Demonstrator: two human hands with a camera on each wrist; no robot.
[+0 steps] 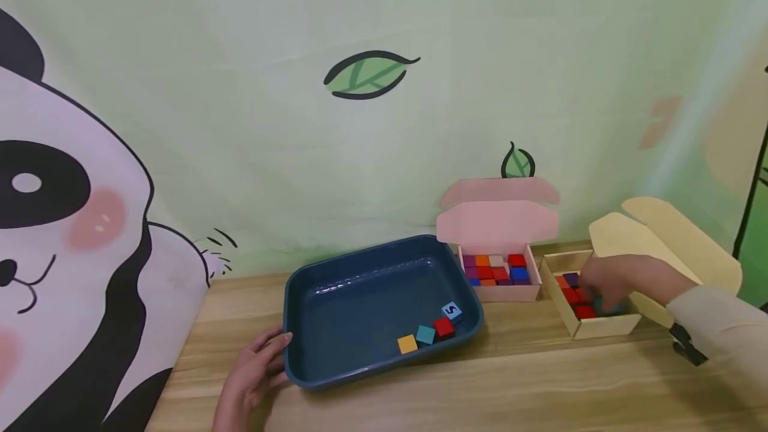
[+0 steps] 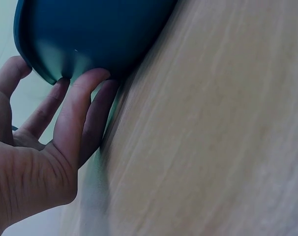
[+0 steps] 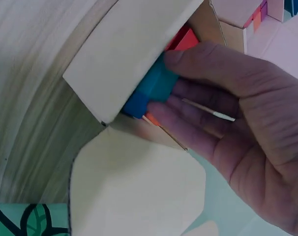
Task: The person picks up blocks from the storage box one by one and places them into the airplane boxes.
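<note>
My left hand [image 1: 255, 369] is at the left end of a dark blue tray [image 1: 366, 379], its fingertips against the outer wall and at the rim. In the left wrist view, the fingers [image 2: 68, 118] stretch to the tray's end. On the right, my right hand [image 1: 618, 279] reaches into a cream cardboard box [image 1: 561, 305] of coloured blocks. A teal block [image 3: 159, 83] is pinched between its thumb and fingers in the right wrist view. Red blocks [image 1: 585, 312] and a blue block [image 3: 135, 104] lie close by in that box.
Inside the tray, near its right front corner, lie a yellow block [image 1: 407, 344], a teal block [image 1: 425, 335], a red block [image 1: 444, 328] and a light blue lettered block [image 1: 452, 312]. A pink box [image 1: 504, 293] of blocks stands between tray and cream box, lid raised.
</note>
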